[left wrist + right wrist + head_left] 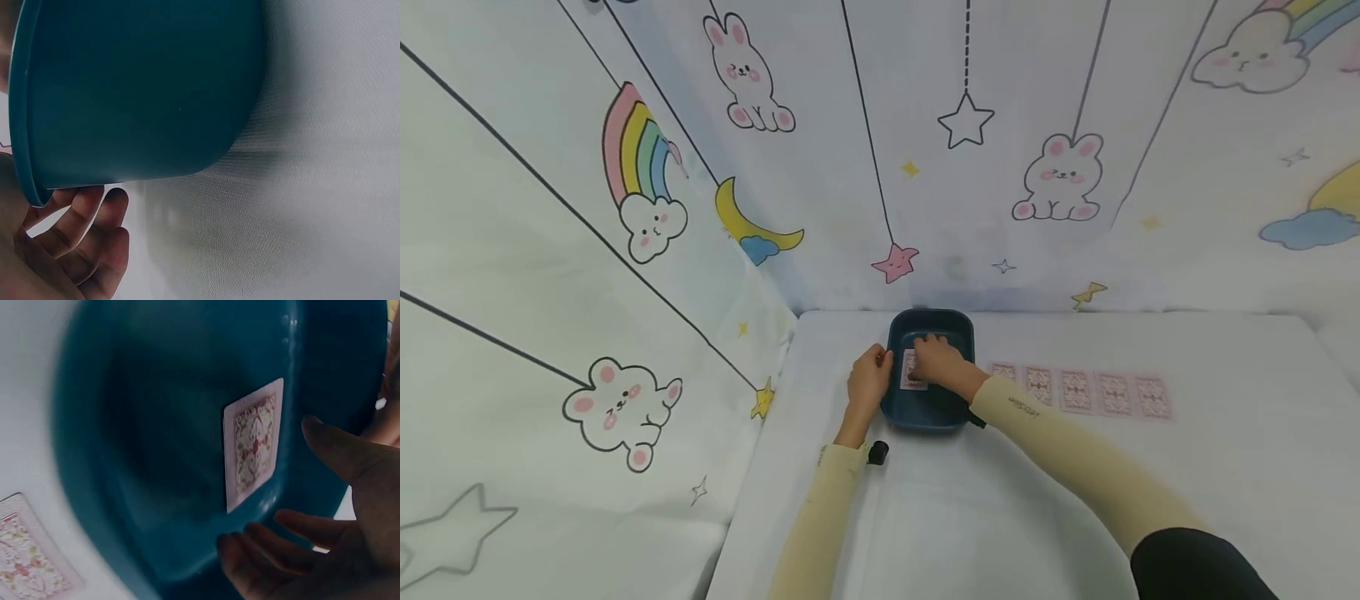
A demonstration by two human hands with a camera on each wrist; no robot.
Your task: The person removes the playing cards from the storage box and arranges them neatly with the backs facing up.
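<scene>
A dark teal plastic basin (928, 421) stands on the white table near its back edge. My left hand (868, 379) grips the basin's left rim, its fingers curled against the outer wall under the lip in the left wrist view. Inside the basin lies a playing card (255, 444), its red-patterned back up. My right hand (942, 362) reaches over the basin and overlaps the card's edge in the head view. In the right wrist view its thumb and fingers are spread beside the card, holding nothing.
To the right of the basin, several playing cards (1077, 392) lie face down in a row on the white table (1225, 492). The right forearm passes in front of the nearest ones. A white cloth wall (850, 183) with cartoon prints rises behind the table and along its left.
</scene>
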